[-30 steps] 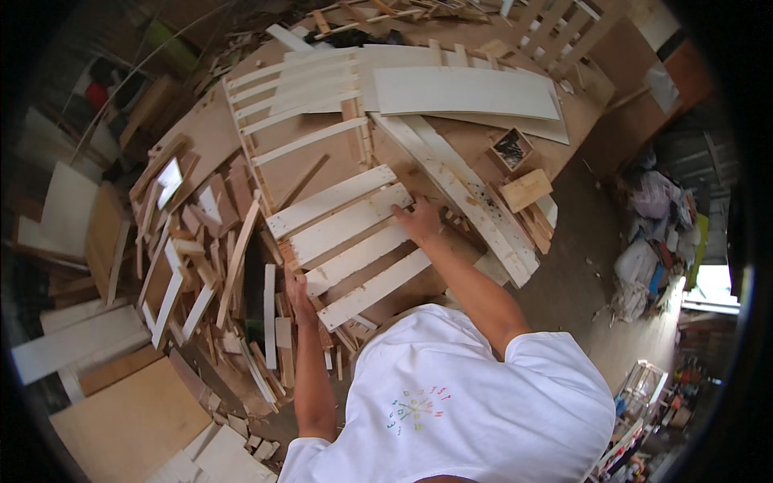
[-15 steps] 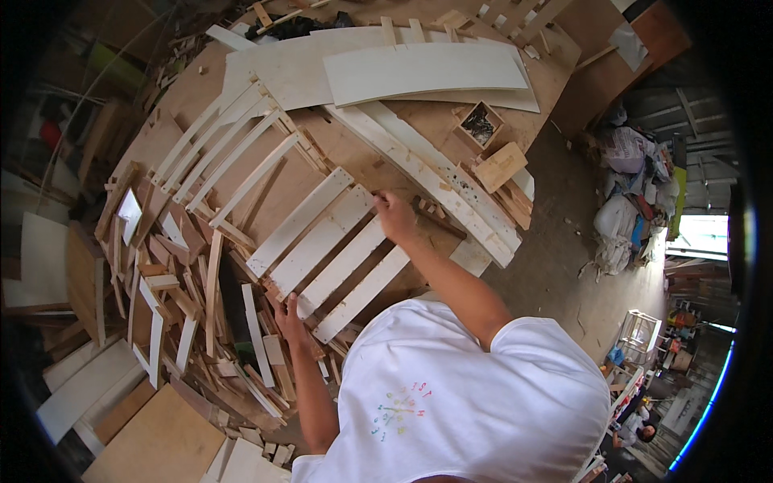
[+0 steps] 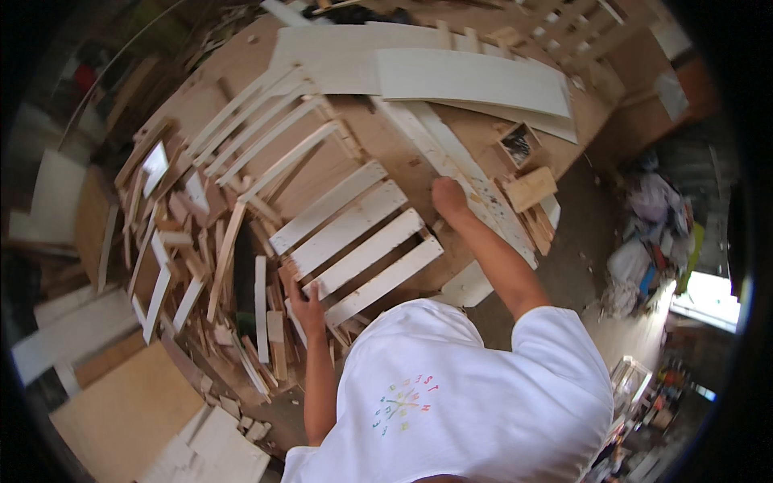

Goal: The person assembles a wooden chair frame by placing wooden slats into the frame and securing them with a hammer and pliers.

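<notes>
A slatted wooden panel (image 3: 346, 228), with several white-faced slats side by side, lies tilted across the workbench in front of me. My left hand (image 3: 304, 303) grips its near left end, the thumb lying by a slat. Off the panel's far right end, apart from it, is my right hand (image 3: 449, 198), closed like a fist beside the long white boards (image 3: 435, 141). Whatever that hand may hold is hidden by its fingers. A second slatted frame (image 3: 258, 129) of narrower strips lies beyond the panel, to the left.
Wide white sheets (image 3: 475, 80) cover the far side of the workbench (image 3: 217, 84). At the right stands a small open wooden box (image 3: 519, 146) of dark bits, near a plywood piece (image 3: 531, 189). Offcuts (image 3: 189, 302) pile up on the left. Stuffed bags (image 3: 644, 241) lie farther right.
My right hand has left the panel's far right end and moved to the right, closed. My left hand stays on the near left end. The whole view has shifted.
</notes>
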Motion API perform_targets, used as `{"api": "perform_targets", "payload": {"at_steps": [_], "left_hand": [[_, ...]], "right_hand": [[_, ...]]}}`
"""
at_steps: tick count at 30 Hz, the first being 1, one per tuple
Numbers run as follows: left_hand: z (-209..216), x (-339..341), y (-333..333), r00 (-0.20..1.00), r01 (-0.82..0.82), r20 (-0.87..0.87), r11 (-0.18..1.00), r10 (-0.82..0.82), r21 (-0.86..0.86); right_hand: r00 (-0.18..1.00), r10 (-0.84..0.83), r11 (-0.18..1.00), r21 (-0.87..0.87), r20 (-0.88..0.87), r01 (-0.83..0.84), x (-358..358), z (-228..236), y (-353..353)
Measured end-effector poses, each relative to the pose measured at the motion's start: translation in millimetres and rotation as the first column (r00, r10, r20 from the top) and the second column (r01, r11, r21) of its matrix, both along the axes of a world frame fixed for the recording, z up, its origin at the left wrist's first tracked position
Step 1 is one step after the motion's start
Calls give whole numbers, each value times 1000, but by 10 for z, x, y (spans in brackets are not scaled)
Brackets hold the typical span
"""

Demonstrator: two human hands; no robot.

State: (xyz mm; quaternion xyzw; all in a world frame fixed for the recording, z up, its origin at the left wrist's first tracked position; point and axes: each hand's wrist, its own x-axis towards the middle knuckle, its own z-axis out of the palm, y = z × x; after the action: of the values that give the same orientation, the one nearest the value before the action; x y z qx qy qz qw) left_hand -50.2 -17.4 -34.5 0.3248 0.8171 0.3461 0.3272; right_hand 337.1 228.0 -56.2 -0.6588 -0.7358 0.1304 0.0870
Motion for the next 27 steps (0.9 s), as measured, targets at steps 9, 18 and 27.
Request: {"api": "perform_targets", "payload": {"at_steps": [9,18,27], "left_hand": [[499,421,-38,983,35,-183,990,-10,133],[7,479,-142,983,-26,-166,952,80,306],[-49,392,-183,994,-44,-80,939,76,340]], "right_hand": [[995,-62,995,67,-79,67,-79,447,-51],[550,-234,897,-396,-802,-196,-1381,1070,-884],[473,-181,795,-412,-862,-446,-2524,572,-1193]]}}
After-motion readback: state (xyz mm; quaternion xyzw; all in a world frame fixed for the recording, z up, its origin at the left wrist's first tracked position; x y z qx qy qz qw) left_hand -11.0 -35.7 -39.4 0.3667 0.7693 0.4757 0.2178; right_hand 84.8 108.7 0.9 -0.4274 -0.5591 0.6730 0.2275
